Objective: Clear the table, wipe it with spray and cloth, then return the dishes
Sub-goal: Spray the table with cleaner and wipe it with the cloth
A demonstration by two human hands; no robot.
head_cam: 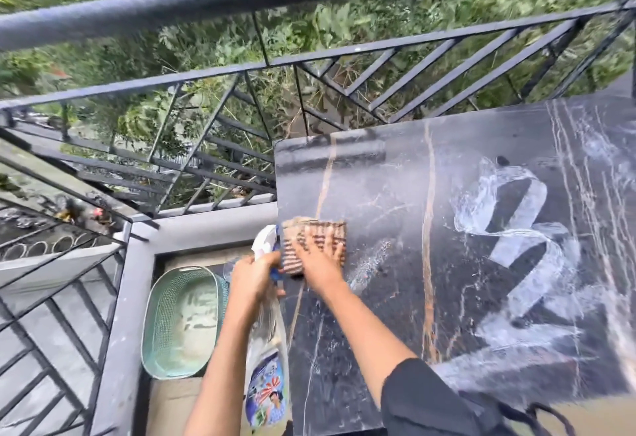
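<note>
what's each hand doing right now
Left hand: closed on the spray bottle.
Right hand: open, fingers spread flat on the cloth on the table.

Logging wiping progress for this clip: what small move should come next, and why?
Probably sweep the cloth under the right hand rightward toward the white foam streaks, which look unwiped on the table. The left hand holds the spray bottle beside the table's edge.

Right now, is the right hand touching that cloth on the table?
Touching. The head view shows the right hand pressed flat on the cloth, fingers spread across it, no gap, at the near-left edge of the table.
</note>
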